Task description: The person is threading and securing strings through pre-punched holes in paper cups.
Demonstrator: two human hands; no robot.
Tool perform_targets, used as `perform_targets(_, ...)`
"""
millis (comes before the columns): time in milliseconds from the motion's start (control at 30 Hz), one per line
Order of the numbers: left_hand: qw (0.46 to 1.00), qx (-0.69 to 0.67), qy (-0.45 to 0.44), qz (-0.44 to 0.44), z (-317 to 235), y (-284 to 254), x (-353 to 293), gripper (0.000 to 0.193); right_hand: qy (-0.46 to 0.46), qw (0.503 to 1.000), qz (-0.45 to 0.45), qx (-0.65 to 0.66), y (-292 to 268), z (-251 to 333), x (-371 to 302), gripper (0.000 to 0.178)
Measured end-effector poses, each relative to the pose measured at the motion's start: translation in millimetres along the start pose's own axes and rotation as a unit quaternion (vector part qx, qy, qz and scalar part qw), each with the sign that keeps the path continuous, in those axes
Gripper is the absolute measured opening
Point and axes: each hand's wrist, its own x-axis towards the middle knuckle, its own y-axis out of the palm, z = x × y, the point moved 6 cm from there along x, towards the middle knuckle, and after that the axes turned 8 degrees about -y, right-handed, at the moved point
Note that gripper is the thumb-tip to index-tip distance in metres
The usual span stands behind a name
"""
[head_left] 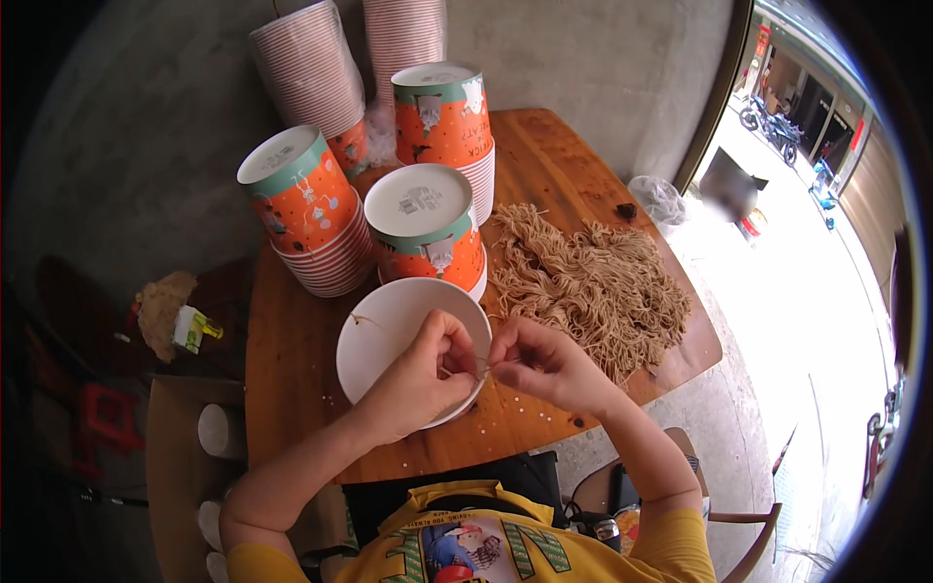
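A white paper bucket (384,340) stands at the table's near edge, its open mouth facing me. A short end of tan string (362,319) shows on its inner left wall. My left hand (423,374) is over the bucket's right part, fingers closed in a pinch. Close by, just past the right rim, my right hand (549,361) pinches too. Between the fingertips runs a thin piece of string, partly hidden by the fingers. To the right lies a big heap of tan strings (593,287).
Upside-down stacks of orange and green paper buckets (423,209) stand behind on the wooden table (573,146). Taller wrapped stacks (309,68) lean at the wall. A cardboard box (180,466) with white buckets sits on the left. A chair (753,544) stands at right.
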Motion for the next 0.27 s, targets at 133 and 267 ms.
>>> perform_targets(133,0.995,0.063,0.062,-0.04,0.2,-3.8,-3.5,0.03,-0.077,0.933,0.005,-0.351,16.1,25.6,2.5,0.015)
perform_targets(267,0.982,0.142,0.109,-0.054,-11.0,-1.1,-7.9,0.032,-0.138,0.839,-0.014,-0.526,20.1,26.7,-4.3,0.017)
